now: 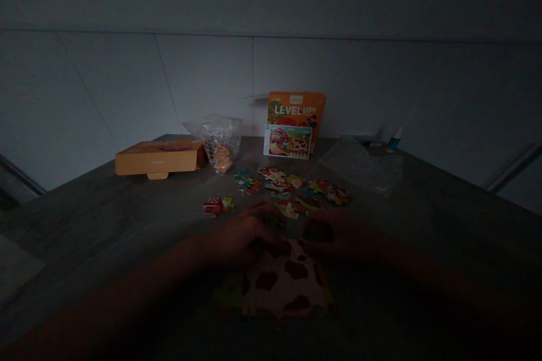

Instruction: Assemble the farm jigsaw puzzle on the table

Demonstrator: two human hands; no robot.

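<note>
In dim light, a partly joined jigsaw puzzle point(275, 287) lies on the table close to me, pale with dark brown cow patches and green at its sides. My left hand point(243, 237) is curled over its far left edge, thumb pressed near the top. From the other side my right hand point(342, 237) meets the far edge, fingers bent and thumb tip close to the left thumb. A puzzle piece point(300, 249) with dark marks shows between the thumbs. Shadow hides much of the fingertips. Loose puzzle pieces point(288, 211) lie just beyond both hands.
More loose pieces point(330, 190) are scattered past my hands, with a red barn piece point(215, 205) to the left. Behind stand an orange "LEVEL UP!" box point(296, 107) and a farm picture card point(288, 142). An open orange box point(158, 159), plastic bags point(218, 138) and a small bottle point(394, 140) sit around.
</note>
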